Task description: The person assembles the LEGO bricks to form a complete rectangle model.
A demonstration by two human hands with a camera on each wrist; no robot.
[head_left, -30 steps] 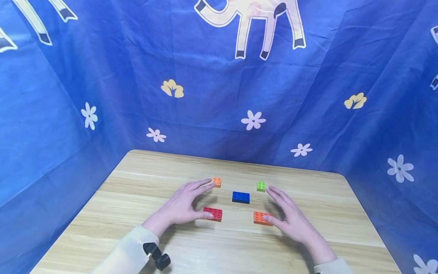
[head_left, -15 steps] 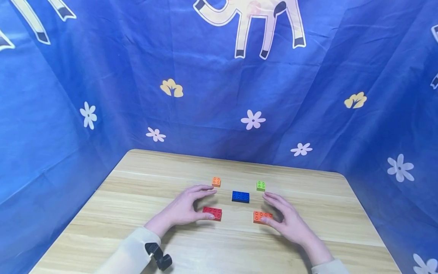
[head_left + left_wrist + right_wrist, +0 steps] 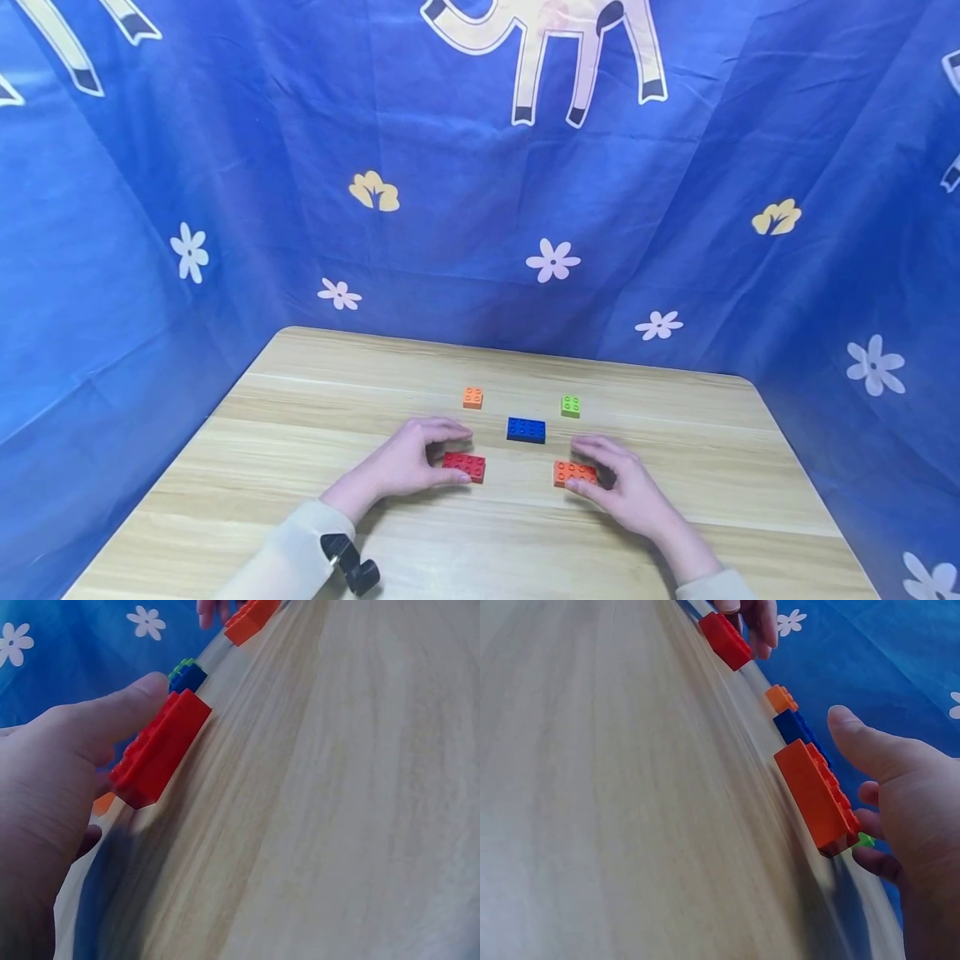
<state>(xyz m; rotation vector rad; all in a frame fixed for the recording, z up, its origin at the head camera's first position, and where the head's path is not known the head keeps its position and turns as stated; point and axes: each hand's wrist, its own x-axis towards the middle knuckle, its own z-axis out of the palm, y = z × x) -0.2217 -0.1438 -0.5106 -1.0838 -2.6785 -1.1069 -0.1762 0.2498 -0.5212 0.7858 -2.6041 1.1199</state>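
Observation:
In the head view a red toy brick (image 3: 464, 463) lies on the wooden table. My left hand (image 3: 411, 461) hovers over its left side, thumb in front and fingers behind, spread apart. The left wrist view shows the thumb (image 3: 120, 712) above the red brick's (image 3: 166, 750) studs, not gripping it. To the right lies a large orange brick (image 3: 573, 473). My right hand (image 3: 624, 487) is around its right end in the same way. In the right wrist view its thumb (image 3: 859, 742) stands apart from the orange brick (image 3: 810, 795).
Behind the two large bricks lies a blue brick (image 3: 527, 430). Farther back are a small orange brick (image 3: 472, 397) on the left and a small green brick (image 3: 571, 406) on the right. A blue patterned curtain (image 3: 465, 225) surrounds the table (image 3: 480, 550) at the back and sides.
The fingers of both hands have drawn back from the small orange and green bricks toward the red and large orange ones. The gap between fingers and thumb has narrowed. The bricks stay put.

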